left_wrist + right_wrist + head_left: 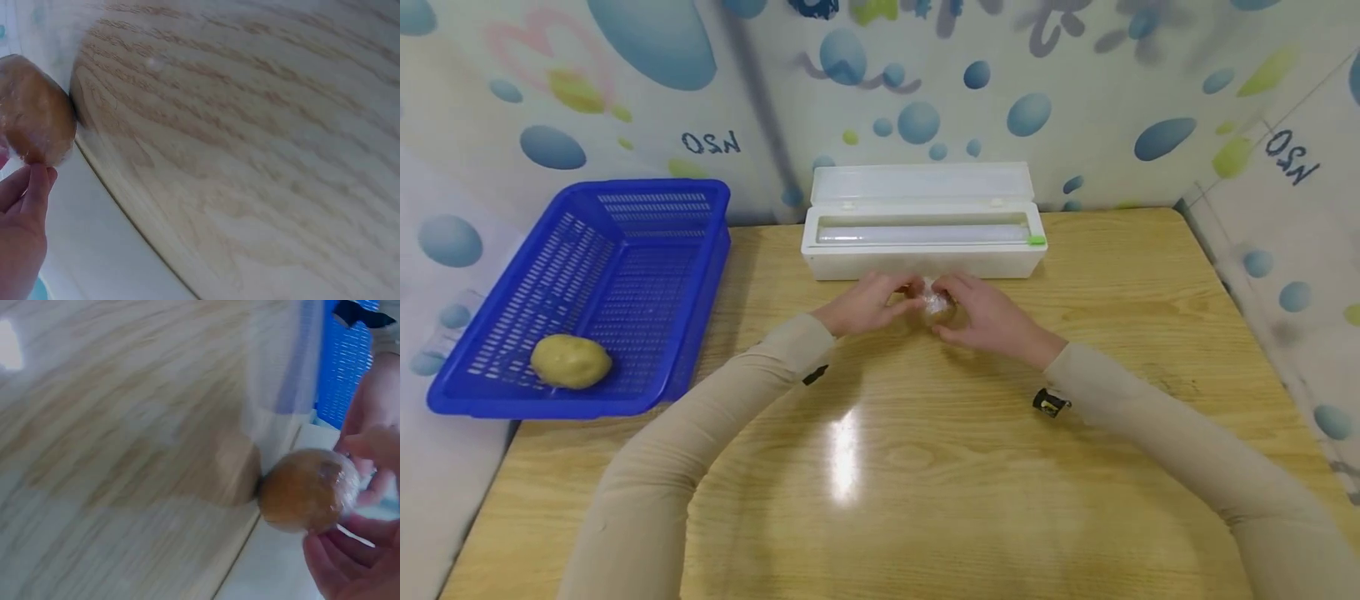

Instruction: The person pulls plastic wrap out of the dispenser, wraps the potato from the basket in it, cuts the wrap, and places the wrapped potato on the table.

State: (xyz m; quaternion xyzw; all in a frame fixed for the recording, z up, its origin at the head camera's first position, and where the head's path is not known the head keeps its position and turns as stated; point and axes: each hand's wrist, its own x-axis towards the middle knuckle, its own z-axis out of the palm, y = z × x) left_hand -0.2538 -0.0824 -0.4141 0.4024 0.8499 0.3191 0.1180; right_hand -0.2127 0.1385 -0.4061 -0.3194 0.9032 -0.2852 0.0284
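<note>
A round brown potato (938, 307) wrapped in shiny clear cling film is between the two hands, just in front of the white cling film box (925, 265). My right hand (992, 319) holds it from the right, thumb and fingers curled round its side. From the left, my left hand (872, 304) pinches at its edge with thumb and fingertips bunched together. Close up in the left wrist view, those fingertips meet the wrapped potato (39, 112) where the film gathers. Film glints on the potato (303, 490) in the right wrist view, beside the right fingers (325, 565).
A blue plastic basket (700, 292) stands at the left with an unwrapped yellow potato (571, 362) in it. The box's lid (921, 182) is raised, showing the film roll (917, 234) and a green slider (1037, 240). Patterned walls border the wooden table (925, 500).
</note>
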